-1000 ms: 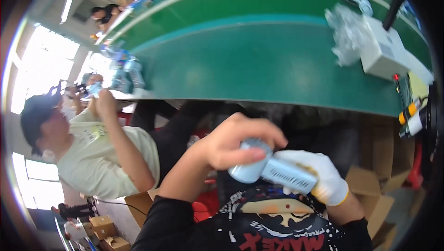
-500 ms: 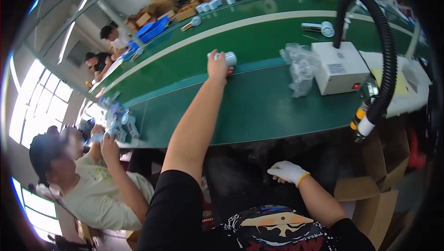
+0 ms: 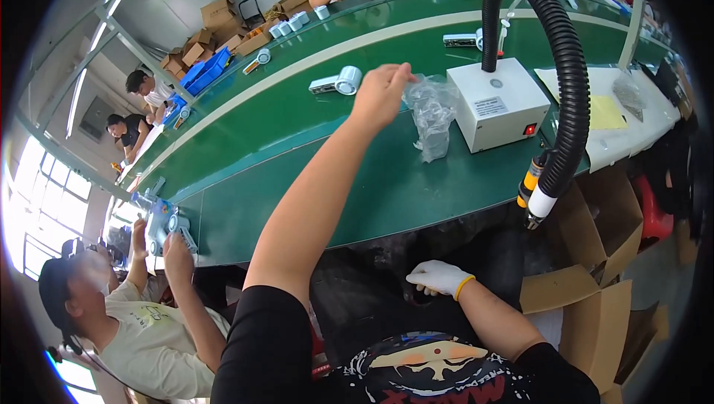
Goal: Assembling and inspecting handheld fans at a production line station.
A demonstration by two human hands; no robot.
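My bare left hand (image 3: 381, 95) is over the green conveyor, its fingers bent and blurred at the tips. They come close to a crumpled clear plastic bag (image 3: 433, 110); whether they touch it I cannot tell. Just left of the hand, a light-blue handheld device (image 3: 346, 81) with a round head and dark-marked handle lies on the belt, apart from my fingers. My right hand (image 3: 440, 278), in a white glove with a yellow cuff, hovers low near my lap, below the table edge. Its fingers are loosely stretched, and nothing shows in them.
A white box machine (image 3: 500, 103) with a black corrugated hose (image 3: 569, 62) stands right of the bag. Another device (image 3: 462, 40) lies behind it. Open cardboard boxes (image 3: 569, 289) are at my right. A co-worker (image 3: 149, 329) sits at my left, handling similar blue parts.
My left hand has let go of the light-blue device, which now lies on the belt, and has moved right toward the plastic bag. The view has shifted right; my gloved right hand keeps its pose.
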